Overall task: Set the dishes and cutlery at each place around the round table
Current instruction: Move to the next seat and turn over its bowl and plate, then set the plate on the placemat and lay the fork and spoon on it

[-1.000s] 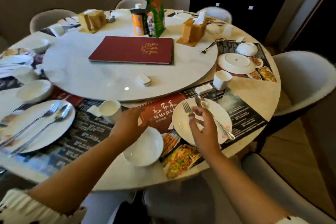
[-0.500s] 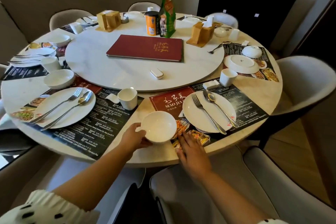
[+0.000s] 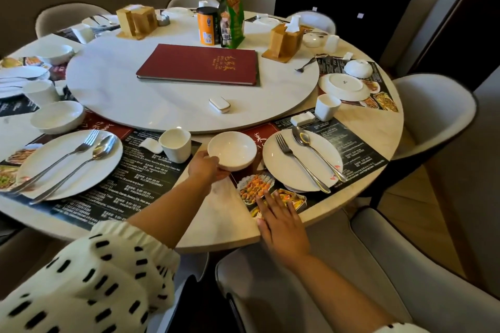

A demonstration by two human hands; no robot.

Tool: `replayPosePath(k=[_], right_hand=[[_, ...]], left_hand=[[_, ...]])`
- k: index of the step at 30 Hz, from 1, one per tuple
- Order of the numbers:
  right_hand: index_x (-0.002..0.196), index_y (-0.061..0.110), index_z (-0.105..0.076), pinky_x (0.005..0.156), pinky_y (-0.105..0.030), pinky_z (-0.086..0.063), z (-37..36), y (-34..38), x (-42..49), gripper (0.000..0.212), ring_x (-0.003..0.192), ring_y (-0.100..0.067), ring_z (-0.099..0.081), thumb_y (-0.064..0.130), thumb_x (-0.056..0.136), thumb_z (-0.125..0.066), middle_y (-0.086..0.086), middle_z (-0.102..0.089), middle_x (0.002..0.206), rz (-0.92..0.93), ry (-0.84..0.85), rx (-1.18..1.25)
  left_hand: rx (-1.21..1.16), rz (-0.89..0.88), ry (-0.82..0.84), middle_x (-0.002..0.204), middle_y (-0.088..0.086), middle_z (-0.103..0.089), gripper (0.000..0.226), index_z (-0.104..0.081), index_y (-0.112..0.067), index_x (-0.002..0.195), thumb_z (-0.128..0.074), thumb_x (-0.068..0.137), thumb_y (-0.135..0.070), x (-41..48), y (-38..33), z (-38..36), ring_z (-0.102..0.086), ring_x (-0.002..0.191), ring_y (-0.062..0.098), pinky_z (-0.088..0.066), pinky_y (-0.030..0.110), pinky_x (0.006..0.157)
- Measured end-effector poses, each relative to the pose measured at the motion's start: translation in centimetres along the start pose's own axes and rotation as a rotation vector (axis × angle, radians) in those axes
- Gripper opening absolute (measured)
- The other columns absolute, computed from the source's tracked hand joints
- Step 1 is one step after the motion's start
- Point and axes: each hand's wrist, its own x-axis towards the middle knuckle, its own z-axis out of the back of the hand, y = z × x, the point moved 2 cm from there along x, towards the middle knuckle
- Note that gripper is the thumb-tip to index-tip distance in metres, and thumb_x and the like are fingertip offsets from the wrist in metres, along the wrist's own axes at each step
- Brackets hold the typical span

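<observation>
The left hand (image 3: 205,169), gripping the bowl (image 3: 232,150) by its rim, has moved it up to just left of the plate (image 3: 303,162). The right hand (image 3: 281,219) lies flat and empty below that plate. This setting looks nearly done.

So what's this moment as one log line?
left hand: holds bowl beside plate | right hand: flat on placemat | fork, spoon: on plate

We are in a restaurant dining room; the round table (image 3: 221,213) carries a turntable (image 3: 121,94), a red menu (image 3: 200,65) and placemats (image 3: 351,149) printed with dishes.
</observation>
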Motion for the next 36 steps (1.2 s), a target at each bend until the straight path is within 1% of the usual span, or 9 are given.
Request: replayPosePath(k=[3,6,11,15,19,23,27,33,36], right_hand=[[0.141,0.022,-0.036,0.110,-0.033,-0.009,-0.2,-0.1,0.0,0.055,0.136,-0.024,-0.036,0.045,0.099,-0.009,-0.001,-0.042,0.146,0.008,-0.005,0.013],[0.146,0.024,-0.020,0.118,-0.033,0.003,0.1,-0.1,0.0,0.061,0.143,-0.020,-0.013,0.050,0.094,0.000,0.003,-0.021,0.153,0.039,0.001,0.058],[0.141,0.022,-0.035,0.110,-0.033,-0.008,0.0,0.0,0.0,0.056,0.136,-0.023,-0.031,0.045,0.099,-0.007,-0.002,-0.041,0.146,0.025,-0.009,0.031],[0.145,0.027,-0.003,0.112,-0.028,0.015,0.2,0.1,0.0,0.074,0.142,-0.016,0.011,0.059,0.080,0.015,0.005,-0.003,0.156,0.072,-0.007,0.074],[0.149,0.027,-0.006,0.111,-0.032,0.017,1.7,0.3,-0.1,0.074,0.141,-0.013,0.019,0.063,0.086,0.006,0.003,0.003,0.158,0.079,0.069,0.081],[0.148,0.026,-0.016,0.114,-0.030,0.010,5.4,1.1,-1.7,0.052,0.145,-0.013,0.007,0.041,0.100,-0.028,0.003,-0.006,0.158,0.062,0.004,0.152],[0.149,0.023,-0.019,0.115,-0.033,0.007,9.4,2.7,-5.2,0.054,0.146,-0.016,0.002,0.043,0.099,-0.030,0.000,-0.013,0.158,0.045,-0.099,0.166],[0.147,0.023,-0.027,0.117,-0.040,0.000,12.3,3.1,-12.1,0.049,0.146,-0.018,-0.004,0.036,0.100,-0.034,-0.001,-0.020,0.156,-0.093,-0.222,0.280],[0.147,0.025,-0.025,0.117,-0.039,0.001,12.3,2.3,-15.7,0.050,0.146,-0.015,-0.003,0.038,0.099,-0.033,0.003,-0.020,0.156,-0.158,-0.221,0.269]], left_hand=[[0.004,0.001,-0.008,0.132,0.021,-0.051,0.050,-0.036,-0.016,0.141,-0.048,0.094,-0.004,0.6,0.0,-0.2,-0.064,0.103,0.034,-0.057,0.038,0.076],[0.025,-0.010,-0.005,0.131,0.020,-0.051,0.050,-0.035,-0.017,0.142,-0.048,0.094,-0.006,1.2,-0.2,-0.4,-0.065,0.101,0.032,-0.056,0.037,0.076],[0.147,-0.057,0.047,0.118,0.021,-0.062,0.051,-0.031,-0.018,0.144,-0.049,0.096,-0.019,1.6,-0.2,-0.5,-0.068,0.087,0.027,-0.056,0.034,0.067],[0.246,-0.055,0.105,0.113,0.025,-0.064,0.061,-0.026,-0.011,0.146,-0.047,0.095,-0.037,0.6,-0.3,0.0,-0.067,0.090,0.030,-0.057,0.034,0.070],[0.429,-0.100,0.169,0.114,0.020,-0.065,0.063,-0.028,-0.008,0.145,-0.044,0.095,-0.044,-2.6,-0.2,1.4,-0.066,0.087,0.027,-0.054,0.032,0.069],[0.742,-0.297,0.243,0.125,0.014,-0.060,0.059,-0.032,-0.014,0.143,-0.044,0.095,-0.044,-8.1,-0.1,3.0,-0.062,0.106,0.028,-0.048,0.037,0.089],[1.098,-0.586,0.308,0.134,0.010,-0.055,0.055,-0.038,-0.015,0.140,-0.045,0.094,-0.044,-13.9,-0.8,4.3,-0.053,0.121,0.025,-0.042,0.034,0.098],[1.351,-0.890,0.360,0.138,0.006,-0.053,0.053,-0.038,-0.023,0.142,-0.041,0.095,-0.047,-19.5,0.0,3.8,-0.052,0.123,0.025,-0.043,0.038,0.100],[1.454,-1.010,0.435,0.148,0.002,-0.040,0.052,-0.034,-0.027,0.144,-0.037,0.096,-0.047,-22.4,1.8,2.6,-0.036,0.137,0.021,-0.031,0.037,0.110]])
